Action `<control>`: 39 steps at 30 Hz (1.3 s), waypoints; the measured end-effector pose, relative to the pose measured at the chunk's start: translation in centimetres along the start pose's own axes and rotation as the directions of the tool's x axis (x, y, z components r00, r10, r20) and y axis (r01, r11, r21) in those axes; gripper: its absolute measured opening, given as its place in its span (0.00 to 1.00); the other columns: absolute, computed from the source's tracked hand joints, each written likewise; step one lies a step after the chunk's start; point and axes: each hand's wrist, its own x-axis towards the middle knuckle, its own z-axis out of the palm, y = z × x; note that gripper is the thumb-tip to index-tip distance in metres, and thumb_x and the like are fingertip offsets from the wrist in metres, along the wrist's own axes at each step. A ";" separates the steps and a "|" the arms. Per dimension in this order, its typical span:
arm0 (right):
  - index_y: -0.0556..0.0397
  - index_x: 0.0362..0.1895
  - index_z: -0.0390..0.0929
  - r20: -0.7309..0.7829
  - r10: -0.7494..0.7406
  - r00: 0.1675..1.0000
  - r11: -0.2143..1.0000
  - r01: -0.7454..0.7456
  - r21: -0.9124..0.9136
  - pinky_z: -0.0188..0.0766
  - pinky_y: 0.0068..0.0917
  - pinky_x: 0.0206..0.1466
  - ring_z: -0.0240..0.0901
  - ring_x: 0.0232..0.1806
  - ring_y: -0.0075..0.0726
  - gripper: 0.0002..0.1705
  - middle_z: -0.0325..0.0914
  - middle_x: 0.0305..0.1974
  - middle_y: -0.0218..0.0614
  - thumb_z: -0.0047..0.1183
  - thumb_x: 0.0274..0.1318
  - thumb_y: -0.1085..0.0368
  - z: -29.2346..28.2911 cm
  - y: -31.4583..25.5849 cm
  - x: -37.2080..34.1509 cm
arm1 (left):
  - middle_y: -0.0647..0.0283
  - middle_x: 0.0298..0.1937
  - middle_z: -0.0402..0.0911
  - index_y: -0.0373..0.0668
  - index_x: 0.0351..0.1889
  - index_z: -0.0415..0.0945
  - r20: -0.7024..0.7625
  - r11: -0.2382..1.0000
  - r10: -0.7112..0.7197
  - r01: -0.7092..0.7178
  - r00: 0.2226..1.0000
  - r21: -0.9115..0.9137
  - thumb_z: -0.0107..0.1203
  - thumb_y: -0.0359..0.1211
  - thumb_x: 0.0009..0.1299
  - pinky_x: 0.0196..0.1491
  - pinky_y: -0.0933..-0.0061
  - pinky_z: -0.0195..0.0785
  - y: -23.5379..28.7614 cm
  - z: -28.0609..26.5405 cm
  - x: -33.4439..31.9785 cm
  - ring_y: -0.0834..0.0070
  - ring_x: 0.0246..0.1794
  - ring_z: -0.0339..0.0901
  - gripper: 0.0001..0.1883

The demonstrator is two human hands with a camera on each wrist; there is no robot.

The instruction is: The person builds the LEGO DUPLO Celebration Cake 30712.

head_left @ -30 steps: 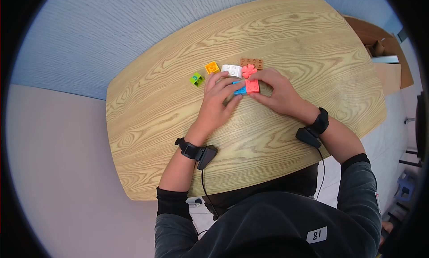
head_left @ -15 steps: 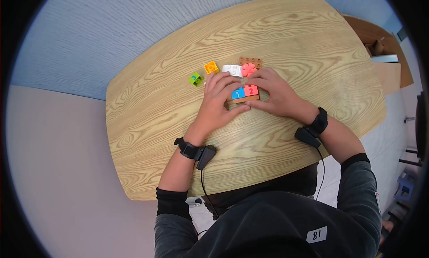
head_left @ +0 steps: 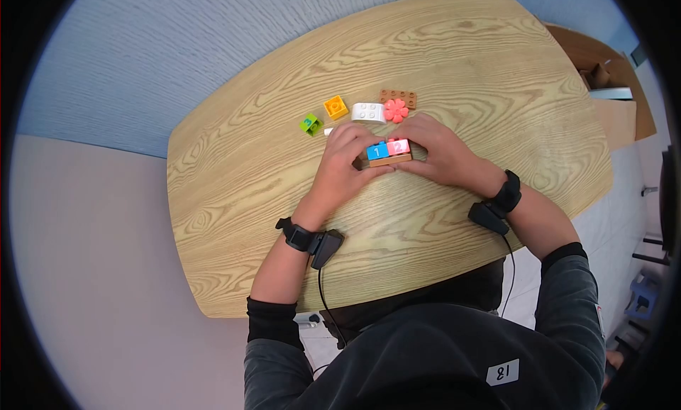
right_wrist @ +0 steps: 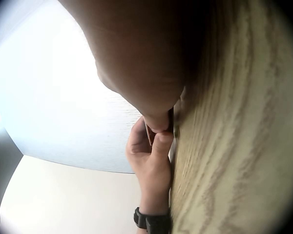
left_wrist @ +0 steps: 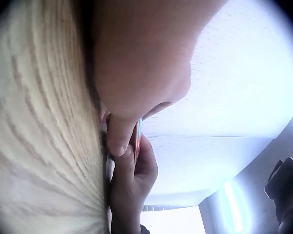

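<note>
Block assembly (head_left: 388, 151): had tipped over the past second, its numbered side coming into view. Surface: curved-edged wood-grain table (head_left: 241, 218), beside a pale blue textured wall (head_left: 177, 48); pale floor (head_left: 628, 197) lay to the right. Contents: blue "1" block (head_left: 377, 152) and pink "2" block (head_left: 399, 148), side by side on a brown brick (head_left: 390, 161), nearer the person than the loose white block (head_left: 368, 113). Long axis ran left to right; numerals stood upright to the person. Left hand (head_left: 339, 162) and right hand (head_left: 445, 153): fingers curled, each gripping one end.

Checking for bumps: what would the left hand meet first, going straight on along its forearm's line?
Probably the studded white block, just beyond the left hand, though height clearance is unclear.
</note>
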 end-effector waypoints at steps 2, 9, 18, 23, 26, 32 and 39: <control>0.51 0.48 0.80 0.009 0.004 1.000 1.000 -0.004 0.006 0.68 0.41 0.57 0.72 0.52 0.48 0.21 0.78 0.46 0.38 0.69 0.51 0.60 0.0 0.1 0.0 | 0.62 0.45 0.80 0.42 0.47 0.83 -0.003 1.000 0.015 -0.015 1.000 0.009 0.79 0.35 0.51 0.61 0.59 0.65 -0.1 0.0 0.1 0.60 0.52 0.75 0.25; 0.51 0.49 0.81 -0.010 -0.026 1.000 1.000 0.026 0.003 0.70 0.41 0.55 0.73 0.50 0.48 0.21 0.78 0.45 0.39 0.70 0.51 0.59 0.2 0.3 0.0 | 0.61 0.44 0.80 0.43 0.46 0.83 -0.029 0.997 0.067 -0.065 0.997 0.051 0.76 0.35 0.54 0.73 0.48 0.57 -0.4 0.1 0.0 0.61 0.53 0.77 0.22; 0.50 0.48 0.83 -0.010 -0.025 1.000 1.000 0.025 0.005 0.69 0.40 0.52 0.72 0.46 0.47 0.19 0.77 0.41 0.38 0.69 0.53 0.59 0.0 -0.4 0.0 | 0.60 0.42 0.81 0.42 0.44 0.82 -0.005 0.983 0.127 -0.125 0.992 0.131 0.75 0.36 0.56 0.74 0.44 0.55 0.5 -0.3 0.1 0.60 0.50 0.78 0.20; 0.49 0.48 0.83 -0.027 -0.053 0.998 0.999 0.053 -0.005 0.69 0.39 0.49 0.72 0.45 0.46 0.19 0.76 0.40 0.38 0.69 0.53 0.59 -0.1 -0.7 0.1 | 0.61 0.41 0.80 0.41 0.44 0.82 -0.021 0.980 0.146 -0.142 0.989 0.138 0.74 0.35 0.57 0.71 0.47 0.58 1.2 -0.5 0.2 0.61 0.48 0.78 0.18; 0.49 0.49 0.83 -0.028 -0.059 0.998 0.998 0.059 0.000 0.70 0.39 0.49 0.71 0.44 0.47 0.19 0.75 0.40 0.38 0.69 0.53 0.59 -0.2 -0.7 0.0 | 0.60 0.41 0.79 0.41 0.44 0.82 -0.054 0.989 0.117 -0.112 0.992 0.096 0.73 0.33 0.57 0.64 0.54 0.65 1.1 -0.2 0.0 0.61 0.46 0.77 0.18; 0.53 0.53 0.81 0.006 0.165 0.986 0.970 -0.163 0.179 0.73 0.29 0.40 0.72 0.40 0.35 0.22 0.74 0.46 0.35 0.69 0.53 0.66 -0.2 -1.3 0.0 | 0.58 0.52 0.79 0.41 0.57 0.79 -0.075 0.997 -0.022 0.016 0.997 -0.078 0.71 0.26 0.60 0.54 0.63 0.73 1.8 0.0 -0.2 0.64 0.50 0.78 0.26; 0.52 0.54 0.82 -0.047 0.063 0.997 0.972 -0.050 0.231 0.74 0.24 0.37 0.74 0.36 0.29 0.23 0.75 0.49 0.33 0.69 0.51 0.72 0.2 -0.6 -0.2 | 0.61 0.53 0.81 0.33 0.63 0.74 0.202 0.772 -0.379 0.429 0.903 -0.468 0.60 0.25 0.73 0.49 0.74 0.75 0.3 0.3 -1.2 0.78 0.48 0.79 0.21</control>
